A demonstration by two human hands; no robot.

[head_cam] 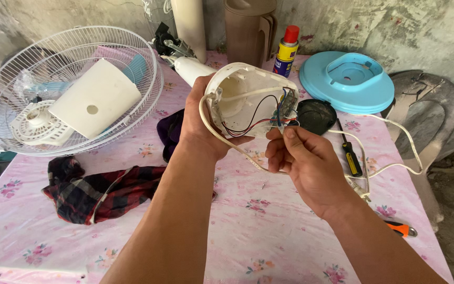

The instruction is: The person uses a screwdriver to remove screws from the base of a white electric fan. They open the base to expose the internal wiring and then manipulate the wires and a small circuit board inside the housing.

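Both hands are working above the pink table (269, 226). We are gripping the white fan housing (248, 97) in our left hand (200, 129), fingers wrapped round its far side, open cavity facing us. Our right hand (303, 163) is sitting just below and right of it, thumb and fingertips pinching at the small wires (266, 123), probably a lead by the circuit board; the contact is partly hidden. Housing's long axis is tilting up and right. A white cord (390, 165) is trailing rightward past the screwdriver (351, 158).
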